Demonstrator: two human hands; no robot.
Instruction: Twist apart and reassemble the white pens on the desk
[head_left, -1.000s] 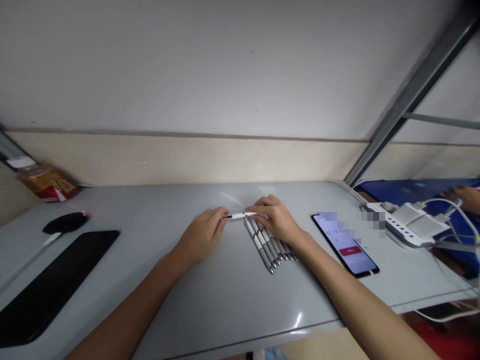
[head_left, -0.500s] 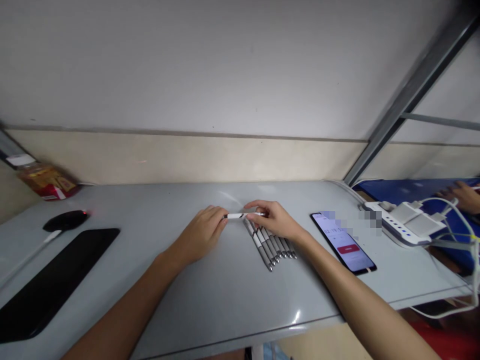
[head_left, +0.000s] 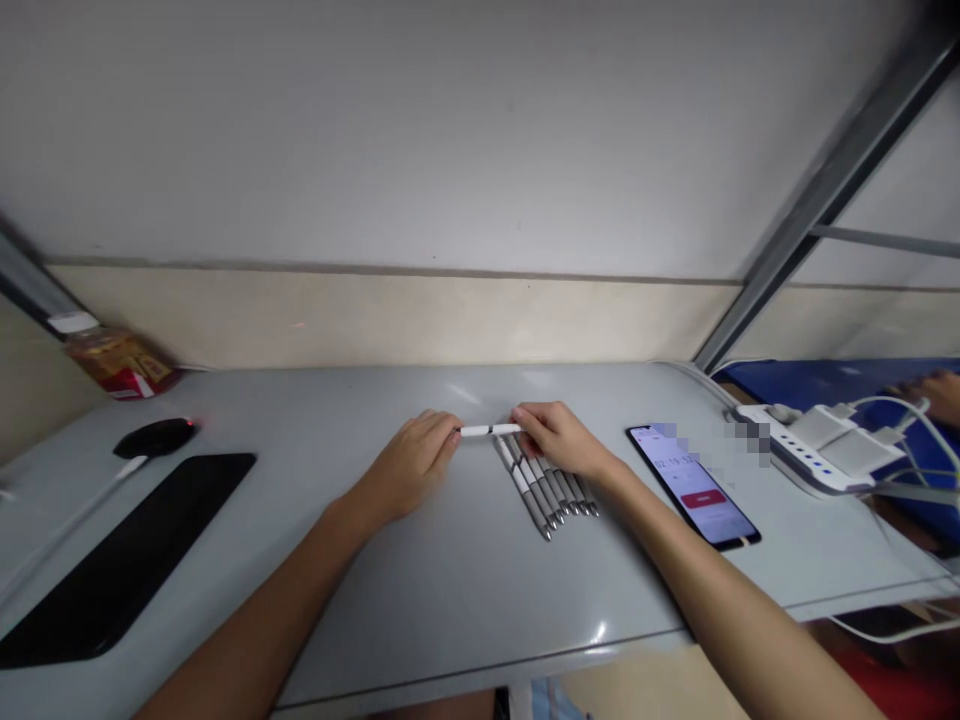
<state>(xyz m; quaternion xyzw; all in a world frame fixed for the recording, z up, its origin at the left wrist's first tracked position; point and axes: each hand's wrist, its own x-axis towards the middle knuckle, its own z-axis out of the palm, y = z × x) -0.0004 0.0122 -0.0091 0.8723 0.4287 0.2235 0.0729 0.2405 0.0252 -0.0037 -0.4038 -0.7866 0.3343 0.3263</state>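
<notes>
The left hand [head_left: 409, 465] and the right hand [head_left: 559, 440] share one white pen [head_left: 489, 430], held level between them near the middle of the table [head_left: 450, 590]. The left hand's fingers are curled, its fingertips pinched on the pen's left end; the right hand's fingers are bent and closed on the right end. Whether the pen touches the tabletop cannot be told. Just below it, partly under the right hand, a row of pens [head_left: 544, 492] lies side by side on the table, tips pointing toward the person. A lit phone [head_left: 694, 487] lies right of the row, and a power strip [head_left: 817, 452] with plugs sits farther right. Another person's hand [head_left: 943, 395] shows at the right edge. At the left are a mouse [head_left: 154, 437], a black pad [head_left: 120, 555] and a packet [head_left: 120, 362] by the wall
</notes>
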